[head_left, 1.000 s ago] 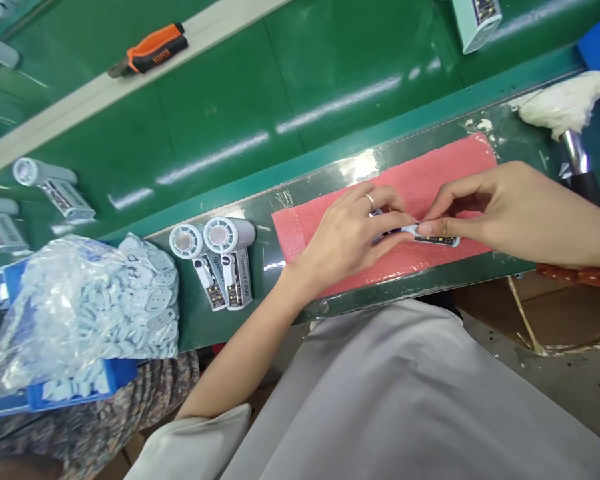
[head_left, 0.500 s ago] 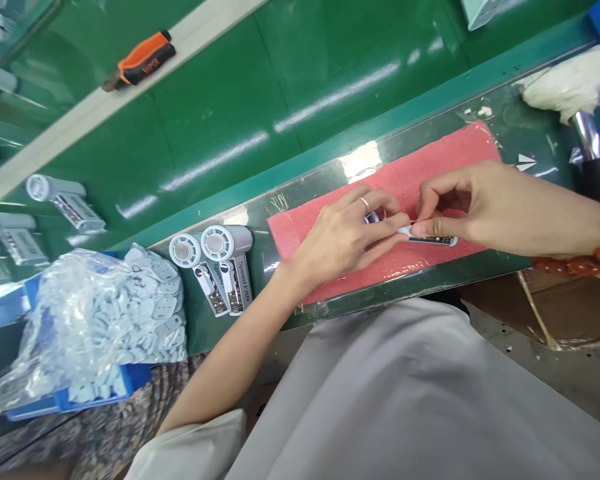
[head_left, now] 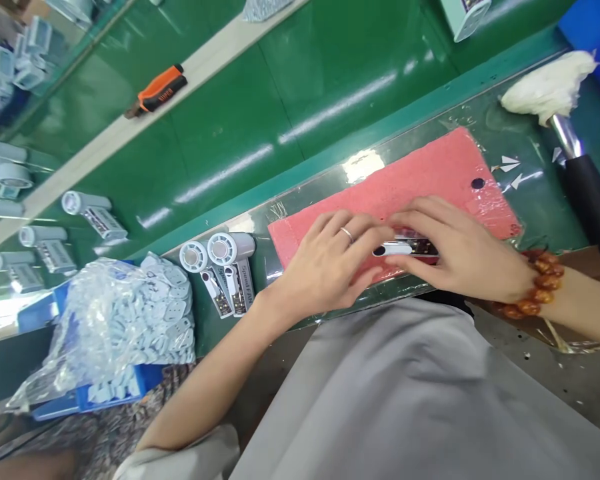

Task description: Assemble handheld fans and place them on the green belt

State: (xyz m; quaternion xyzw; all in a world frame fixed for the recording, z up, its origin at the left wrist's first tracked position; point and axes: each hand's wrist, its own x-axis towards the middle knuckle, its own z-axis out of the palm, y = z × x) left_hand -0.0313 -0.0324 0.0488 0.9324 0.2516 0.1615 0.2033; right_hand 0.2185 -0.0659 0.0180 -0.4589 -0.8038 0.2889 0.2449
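Note:
On the pink mat (head_left: 420, 167) lies a handheld fan part (head_left: 403, 248) with a white piece and an exposed circuit board, partly hidden between my hands. My left hand (head_left: 330, 260), with a ring, is curled over the part's left end, its fingertips at that end. My right hand (head_left: 447, 250) has its fingers wrapped round the part from the right, thumb on the near side. Two grey fans (head_left: 237, 273) with round heads and open handles lie side by side left of the mat.
A plastic bag of light blue pieces (head_left: 145, 307) sits in a blue bin at the left. Orange-black pliers (head_left: 160, 89) rest on the ledge. A black-handled tool with white wrapping (head_left: 587, 180) stands right. More fans (head_left: 97, 215) lie far left.
My right hand has gone from a pinch on the part to a wider hold round it. The part lies further left, and a dark round spot on the mat is now uncovered.

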